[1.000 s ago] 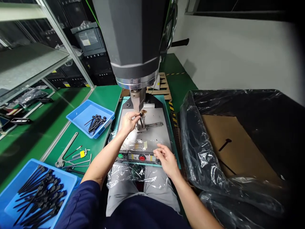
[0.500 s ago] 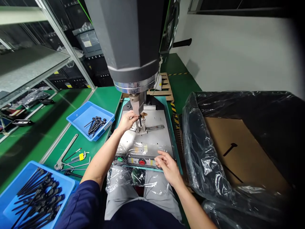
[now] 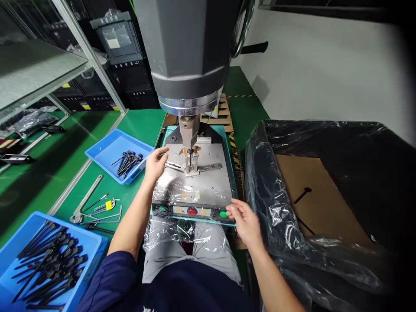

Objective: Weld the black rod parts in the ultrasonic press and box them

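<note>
A black rod-like part with a wider head [image 3: 190, 152] stands upright in the metal fixture [image 3: 191, 172] on the machine plate. Directly above it is the machine's metal press head [image 3: 189, 132], touching or almost touching its top. My left hand [image 3: 156, 164] is empty, fingers apart, over the plate's left edge near the blue tray. At the plate's front right corner, my right hand [image 3: 246, 221] holds nothing, its fingers loosely stretched beside the green button [image 3: 223, 214]. A red button [image 3: 192, 211] sits mid-panel under clear plastic film.
Several black parts lie in a small blue tray [image 3: 107, 149] and a larger blue bin [image 3: 94, 242] on the left. A wrench [image 3: 87, 197] and hex keys [image 3: 112, 212] rest between them. At right, a plastic-lined box [image 3: 260, 173] contains cardboard [image 3: 312, 173] with two black parts.
My left hand has let go of the black part in the fixture and moved left. My right hand has shifted right, uncovering the green button.
</note>
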Tool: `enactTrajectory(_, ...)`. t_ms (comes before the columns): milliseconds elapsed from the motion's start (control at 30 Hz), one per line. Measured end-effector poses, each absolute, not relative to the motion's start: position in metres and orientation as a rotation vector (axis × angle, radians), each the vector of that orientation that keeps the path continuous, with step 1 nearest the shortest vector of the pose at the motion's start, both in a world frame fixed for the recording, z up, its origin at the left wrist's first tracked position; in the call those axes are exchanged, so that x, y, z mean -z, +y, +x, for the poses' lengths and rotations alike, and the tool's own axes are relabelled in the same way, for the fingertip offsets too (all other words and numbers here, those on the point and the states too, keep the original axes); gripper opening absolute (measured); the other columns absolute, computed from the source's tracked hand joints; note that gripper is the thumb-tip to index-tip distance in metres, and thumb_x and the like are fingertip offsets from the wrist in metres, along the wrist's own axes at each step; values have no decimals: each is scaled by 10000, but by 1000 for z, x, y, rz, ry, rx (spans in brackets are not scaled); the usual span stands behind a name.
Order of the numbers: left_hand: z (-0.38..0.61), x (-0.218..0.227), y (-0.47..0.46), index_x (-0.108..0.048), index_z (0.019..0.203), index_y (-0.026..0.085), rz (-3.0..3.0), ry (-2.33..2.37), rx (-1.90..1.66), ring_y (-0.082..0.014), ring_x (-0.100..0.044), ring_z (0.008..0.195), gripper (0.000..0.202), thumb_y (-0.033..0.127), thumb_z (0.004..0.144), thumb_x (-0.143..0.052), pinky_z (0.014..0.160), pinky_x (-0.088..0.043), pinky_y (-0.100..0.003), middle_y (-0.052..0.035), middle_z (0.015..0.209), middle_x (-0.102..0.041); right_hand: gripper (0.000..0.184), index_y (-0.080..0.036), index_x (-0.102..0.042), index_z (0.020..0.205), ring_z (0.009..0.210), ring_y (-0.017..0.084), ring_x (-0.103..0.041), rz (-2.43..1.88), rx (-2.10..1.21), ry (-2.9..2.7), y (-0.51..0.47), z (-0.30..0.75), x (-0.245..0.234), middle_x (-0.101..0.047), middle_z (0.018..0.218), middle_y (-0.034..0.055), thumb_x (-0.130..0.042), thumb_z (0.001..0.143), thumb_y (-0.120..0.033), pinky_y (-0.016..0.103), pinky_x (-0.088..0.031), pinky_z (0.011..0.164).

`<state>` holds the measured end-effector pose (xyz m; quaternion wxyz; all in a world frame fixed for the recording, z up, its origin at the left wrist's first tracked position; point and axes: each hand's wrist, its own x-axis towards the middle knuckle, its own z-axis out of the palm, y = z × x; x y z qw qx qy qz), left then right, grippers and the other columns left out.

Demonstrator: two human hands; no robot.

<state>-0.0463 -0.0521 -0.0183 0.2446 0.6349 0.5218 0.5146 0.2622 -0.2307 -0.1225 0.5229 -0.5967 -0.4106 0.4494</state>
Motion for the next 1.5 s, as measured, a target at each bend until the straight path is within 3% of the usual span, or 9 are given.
enactTrajectory(167, -88, 70, -148, -707, 1020, 158, 1624, 1789, -1295, -211, -673, 961, 263, 310, 836, -596, 899, -531, -383, -87, 1047, -727, 509, -171, -606, 1128, 839, 247, -668, -1645, -768, -987, -234, 292, 151, -699, 944, 111, -627, 805, -564, 436, -537, 809)
enactTrajectory(367, -111, 144, -241, -654, 1117, 186, 1802, 2075, -1238, -254, -587, 1154, 311, 334, 849, -598, 1039, -440, -446, -115, 1202, -646, 563, -168, -594, 1170, 971, 290, -636, -1837, -587, -1181, -254, 287, 184, -659, 1085, 160, -582, 794, -587, 434, -555, 779)
enactTrajectory(533, -112, 178, -247, -573, 1246, 190, 1797, 2060, -1105, -292, -529, 1226, 491, 375, 803, -676, 1067, -412, -466, -145, 1280, -574, 687, -156, -520, 1298, 1056, 319, -593, -1925, -527, -1381, -261, 275, 206, -591, 1180, 180, -597, 793, -615, 458, -537, 834)
enactTrajectory(800, -116, 188, -219, -550, 1221, 177, 1631, 2023, -1060, -288, -601, 1071, 574, 452, 750, -730, 953, -486, -457, -112, 1133, -616, 679, -139, -557, 1192, 879, 311, -611, -1922, -324, -1473, -245, 279, 221, -616, 992, 161, -514, 819, -705, 474, -512, 819)
enactTrajectory(1000, -118, 192, -216, -533, 1240, 166, 1639, 2015, -1044, -298, -593, 1091, 587, 476, 770, -699, 954, -484, -480, -124, 1157, -603, 575, -178, -569, 1159, 852, 295, -609, -1949, -375, -1485, -239, 282, 217, -607, 982, 126, -564, 809, -634, 455, -523, 786)
enactTrajectory(1233, -120, 179, -237, -528, 1289, 170, 1652, 2050, -1105, -300, -583, 1122, 605, 504, 801, -652, 935, -503, -471, -134, 1191, -597, 660, -195, -537, 1273, 1081, 314, -605, -1785, -815, -1341, -252, 291, 214, -569, 1191, 150, -629, 742, -576, 425, -572, 800)
enactTrajectory(1500, -128, 178, -282, -518, 1295, 161, 1543, 2123, -1185, -276, -603, 1068, 501, 386, 853, -590, 923, -523, -471, -138, 1170, -593, 853, -142, -506, 1323, 1192, 377, -564, -1809, -839, -1197, -262, 283, 225, -516, 1321, 221, -661, 679, -679, 463, -560, 867)
